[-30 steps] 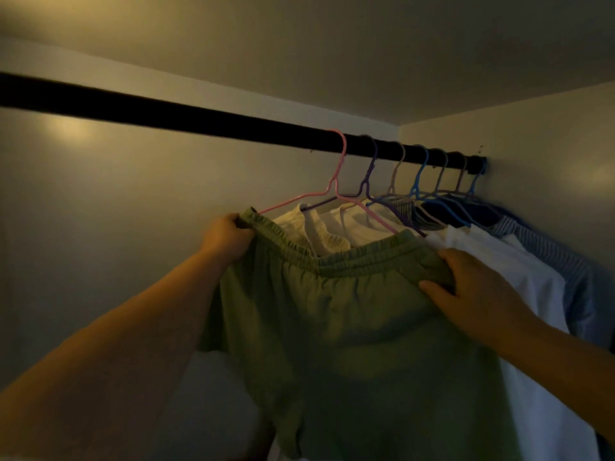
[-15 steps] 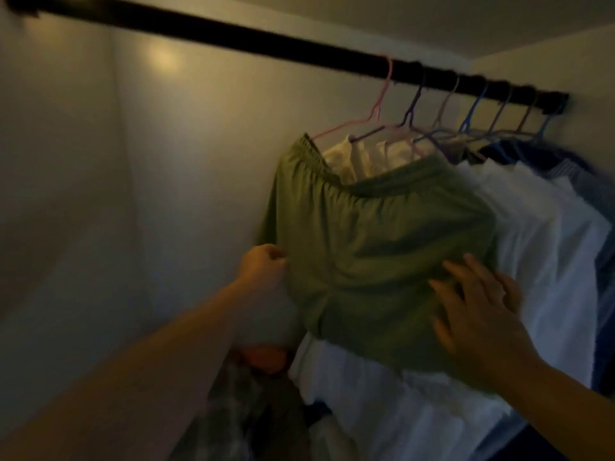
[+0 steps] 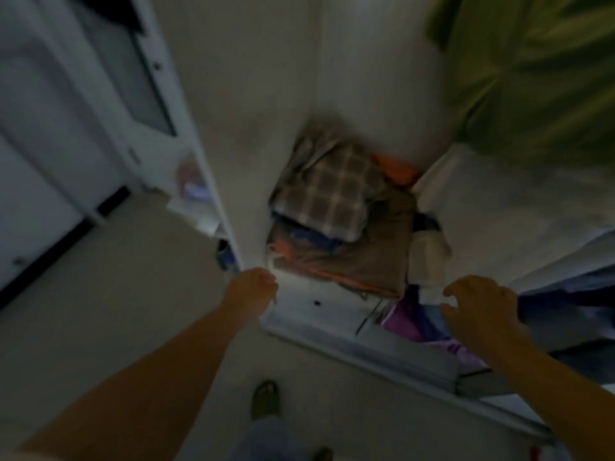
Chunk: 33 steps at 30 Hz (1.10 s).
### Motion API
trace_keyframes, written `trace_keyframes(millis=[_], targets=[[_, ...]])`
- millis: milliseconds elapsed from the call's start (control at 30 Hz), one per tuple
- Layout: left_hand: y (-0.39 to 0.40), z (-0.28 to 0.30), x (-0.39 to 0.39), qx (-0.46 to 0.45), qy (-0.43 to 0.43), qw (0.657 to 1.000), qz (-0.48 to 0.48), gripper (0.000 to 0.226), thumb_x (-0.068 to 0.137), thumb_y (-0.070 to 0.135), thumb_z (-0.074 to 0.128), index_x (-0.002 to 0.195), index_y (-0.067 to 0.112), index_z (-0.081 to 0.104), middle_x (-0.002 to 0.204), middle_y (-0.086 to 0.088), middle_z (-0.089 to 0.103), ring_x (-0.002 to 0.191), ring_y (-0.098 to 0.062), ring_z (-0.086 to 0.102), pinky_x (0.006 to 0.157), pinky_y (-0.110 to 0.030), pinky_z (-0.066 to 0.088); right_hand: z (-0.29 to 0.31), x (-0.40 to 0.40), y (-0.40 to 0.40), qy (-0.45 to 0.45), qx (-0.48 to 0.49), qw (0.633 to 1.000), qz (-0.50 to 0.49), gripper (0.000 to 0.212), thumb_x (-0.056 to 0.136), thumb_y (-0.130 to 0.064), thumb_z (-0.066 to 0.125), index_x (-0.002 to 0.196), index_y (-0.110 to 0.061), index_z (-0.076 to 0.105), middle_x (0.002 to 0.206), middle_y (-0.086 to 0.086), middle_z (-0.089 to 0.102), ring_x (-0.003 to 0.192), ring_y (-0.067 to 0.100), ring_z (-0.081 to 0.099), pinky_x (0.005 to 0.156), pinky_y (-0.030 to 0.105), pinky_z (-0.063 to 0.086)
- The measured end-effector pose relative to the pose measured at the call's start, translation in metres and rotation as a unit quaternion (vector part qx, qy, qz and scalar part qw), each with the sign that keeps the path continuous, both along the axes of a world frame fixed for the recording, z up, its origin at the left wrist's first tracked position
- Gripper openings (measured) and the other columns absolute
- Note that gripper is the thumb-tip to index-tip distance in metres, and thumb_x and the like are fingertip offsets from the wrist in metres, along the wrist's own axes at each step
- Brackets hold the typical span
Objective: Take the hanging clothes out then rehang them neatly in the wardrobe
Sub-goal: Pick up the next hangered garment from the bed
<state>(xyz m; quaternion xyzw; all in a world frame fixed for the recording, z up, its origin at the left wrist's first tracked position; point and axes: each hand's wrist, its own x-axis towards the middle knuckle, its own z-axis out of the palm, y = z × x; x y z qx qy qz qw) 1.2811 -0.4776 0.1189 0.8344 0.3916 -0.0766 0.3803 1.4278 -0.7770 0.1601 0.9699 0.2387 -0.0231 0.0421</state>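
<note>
The view is blurred and tilted down into the wardrobe. The green shorts hang at the top right, with white hanging clothes below them and a blue garment at the right edge. My left hand hovers by the wardrobe's front edge with its fingers curled and nothing in it. My right hand hangs lower right, fingers spread and loosely bent, holding nothing. Both hands are clear of the shorts. The rail and hangers are out of view.
A pile of folded clothes, topped by a plaid piece, lies on the wardrobe floor. Purple fabric lies near the front edge. The wardrobe's side panel stands left of the pile, a white door further left. My foot is on the floor.
Both hands came off the green shorts and dropped low. The camera swung down from the rail to the wardrobe's bottom and the room floor.
</note>
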Motion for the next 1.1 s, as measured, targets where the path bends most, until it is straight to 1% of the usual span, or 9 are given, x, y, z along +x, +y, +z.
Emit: trace_keyframes(millis=[100, 233, 400, 500, 733, 900, 1000, 1033, 1100], targets=[[0.006, -0.030, -0.099, 0.028, 0.072, 0.995, 0.063, 0.034, 0.096, 0.027, 0.042, 0.119, 0.010, 0.061, 0.131, -0.012, 0.057, 0.123, -0.028, 0.051, 0.102, -0.030, 0.037, -0.033, -0.045, 0.026, 0.064, -0.039, 0.995, 0.060, 0.027, 0.092, -0.029, 0.044, 0.109, -0.021, 0.064, 0.118, 0.002, 0.061, 0.110, 0.023, 0.054, 0.088, 0.034, 0.041], [-0.002, -0.053, -0.228, -0.021, 0.104, 0.968, 0.229, 0.029, 0.090, 0.021, 0.053, 0.115, 0.009, 0.065, 0.122, -0.014, 0.063, 0.115, -0.029, 0.057, 0.097, -0.031, 0.042, -0.072, -0.111, 0.063, 0.137, 0.000, 0.987, 0.079, 0.027, 0.088, -0.027, 0.051, 0.110, -0.019, 0.064, 0.114, 0.005, 0.062, 0.108, 0.026, 0.056, 0.092, 0.035, 0.043], [-0.030, -0.066, -0.382, -0.088, 0.151, 0.911, 0.374, 0.025, 0.090, 0.015, 0.052, 0.108, 0.005, 0.067, 0.112, -0.017, 0.065, 0.112, -0.031, 0.058, 0.095, -0.032, 0.043, -0.118, -0.200, 0.107, 0.179, -0.115, 0.953, 0.216, 0.023, 0.089, -0.027, 0.049, 0.101, -0.016, 0.065, 0.110, 0.007, 0.064, 0.105, 0.027, 0.057, 0.087, 0.031, 0.043], [-0.054, -0.070, -0.470, -0.115, 0.159, 0.877, 0.439, 0.017, 0.090, 0.014, 0.051, 0.095, 0.009, 0.067, 0.102, -0.018, 0.065, 0.107, -0.034, 0.060, 0.079, -0.028, 0.044, -0.129, -0.257, 0.135, 0.186, -0.131, 0.934, 0.275, 0.024, 0.090, -0.027, 0.048, 0.102, -0.016, 0.066, 0.112, 0.008, 0.064, 0.106, 0.027, 0.058, 0.086, 0.030, 0.044], [-0.106, -0.071, -0.632, -0.145, 0.179, 0.802, 0.551, 0.033, 0.090, 0.023, 0.056, 0.120, 0.008, 0.062, 0.131, -0.013, 0.057, 0.120, -0.030, 0.053, 0.098, -0.031, 0.041, -0.137, -0.383, 0.205, 0.188, -0.204, 0.877, 0.393, 0.033, 0.092, -0.035, 0.042, 0.118, -0.023, 0.058, 0.125, 0.002, 0.057, 0.114, 0.021, 0.054, 0.092, 0.029, 0.042], [-0.143, -0.080, -0.694, -0.164, 0.189, 0.759, 0.601, 0.034, 0.094, 0.020, 0.050, 0.123, 0.006, 0.060, 0.136, -0.013, 0.054, 0.125, -0.029, 0.050, 0.100, -0.030, 0.040, -0.140, -0.448, 0.256, 0.145, -0.249, 0.830, 0.478, 0.020, 0.087, -0.032, 0.044, 0.084, -0.023, 0.062, 0.099, 0.000, 0.065, 0.091, 0.020, 0.061, 0.072, 0.025, 0.046], [-0.158, -0.084, -0.711, -0.170, 0.185, 0.726, 0.640, 0.039, 0.101, 0.020, 0.032, 0.135, 0.014, 0.049, 0.146, -0.004, 0.043, 0.135, -0.021, 0.040, 0.108, -0.029, 0.033, -0.146, -0.479, 0.293, 0.149, -0.263, 0.811, 0.502, 0.032, 0.086, -0.026, 0.045, 0.055, -0.022, 0.041, 0.066, -0.003, 0.048, 0.074, 0.018, 0.054, 0.054, 0.023, 0.033], [-0.160, -0.083, -0.716, -0.166, 0.178, 0.727, 0.642, 0.040, 0.102, 0.019, 0.028, 0.137, 0.016, 0.047, 0.147, -0.002, 0.042, 0.137, -0.018, 0.037, 0.110, -0.029, 0.031, -0.147, -0.489, 0.306, 0.145, -0.269, 0.802, 0.513, 0.036, 0.086, -0.024, 0.045, 0.051, -0.022, 0.035, 0.061, -0.004, 0.042, 0.071, 0.018, 0.051, 0.053, 0.023, 0.031], [-0.164, -0.094, -0.725, -0.204, 0.162, 0.706, 0.658, 0.040, 0.101, 0.015, 0.030, 0.135, 0.014, 0.049, 0.145, -0.003, 0.045, 0.136, -0.019, 0.039, 0.110, -0.031, 0.031, -0.149, -0.509, 0.334, 0.122, -0.283, 0.785, 0.538, 0.035, 0.088, -0.028, 0.043, 0.053, -0.025, 0.038, 0.071, -0.004, 0.051, 0.076, 0.018, 0.055, 0.062, 0.024, 0.040]])
